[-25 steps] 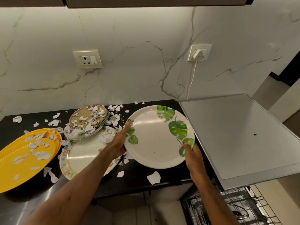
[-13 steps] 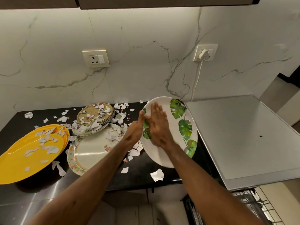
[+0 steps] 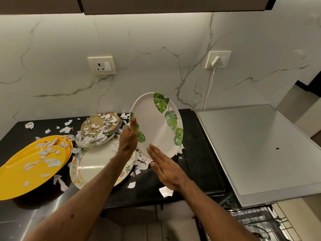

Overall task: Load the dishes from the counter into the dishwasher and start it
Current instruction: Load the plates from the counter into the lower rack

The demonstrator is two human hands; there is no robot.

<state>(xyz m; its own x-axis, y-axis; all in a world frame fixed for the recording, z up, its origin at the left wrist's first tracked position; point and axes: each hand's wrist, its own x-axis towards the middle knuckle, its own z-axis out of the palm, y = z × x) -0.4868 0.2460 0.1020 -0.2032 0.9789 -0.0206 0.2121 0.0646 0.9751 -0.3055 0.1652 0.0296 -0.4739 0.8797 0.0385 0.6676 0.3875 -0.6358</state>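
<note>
Down from the plate's face, where it lay flat half a second ago, the right hand has slid to the lower rim of the leaf plate. Its fingers are straight and together, palm turned left, fingertips against the bottom edge, and it holds nothing. The left hand grips the plate's left rim, thumb on the front and the other fingers hidden behind. The plate stands tilted, nearly on edge, above the black counter, its face turned toward the right hand and its printed green leaves along the right side. Torn paper scraps lie on the counter just below its lower edge. Left of the hands lie a floral-rimmed plate, a stack of plates strewn with scraps, and yellow plates farther left. A grey appliance top sits to the right, with a wire rack showing beneath it.
</note>
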